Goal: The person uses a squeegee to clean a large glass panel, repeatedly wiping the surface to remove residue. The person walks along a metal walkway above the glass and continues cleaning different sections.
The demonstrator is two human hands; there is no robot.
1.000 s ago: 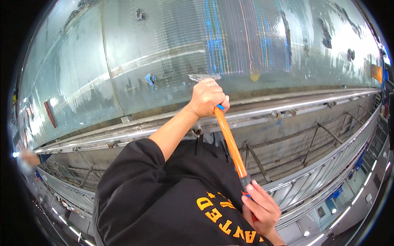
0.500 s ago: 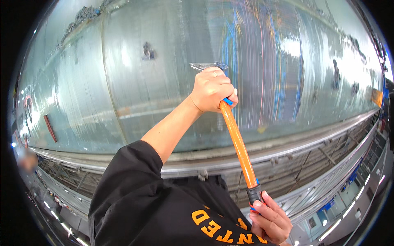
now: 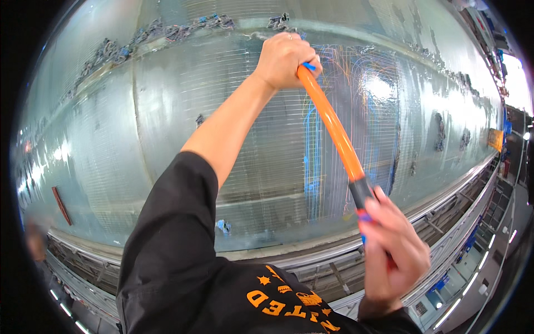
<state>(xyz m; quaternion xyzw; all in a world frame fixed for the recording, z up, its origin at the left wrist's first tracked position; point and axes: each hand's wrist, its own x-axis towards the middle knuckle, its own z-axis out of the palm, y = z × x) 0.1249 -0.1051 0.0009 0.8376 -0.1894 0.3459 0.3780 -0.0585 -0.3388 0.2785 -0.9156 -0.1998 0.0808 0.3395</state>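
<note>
My left hand (image 3: 286, 60) is closed around the far end of a scraper with an orange tubular handle (image 3: 334, 128), reaching out over a wide, wet, greenish-grey surface (image 3: 183, 178). My left hand hides the scraper's blade. At the near end, below a black sleeve, my right hand (image 3: 396, 245) holds the grip, its fingers slightly blurred. Thin blue, orange and white streaks (image 3: 314, 156) run along the surface under the handle. Dark clumps of scraped residue (image 3: 280, 22) lie just past my left hand.
A ridge of dark residue (image 3: 183, 29) spans the far part of the surface. A reddish-brown strip (image 3: 61, 206) lies at the left, an orange block (image 3: 495, 139) at the right end. Metal rails (image 3: 322, 257) border the near edge. A blurred person (image 3: 36, 242) stands at far left.
Both hands and the scraper have moved away from me across the surface. A small blue-grey clump now shows near the near edge. The view has shifted slightly.
</note>
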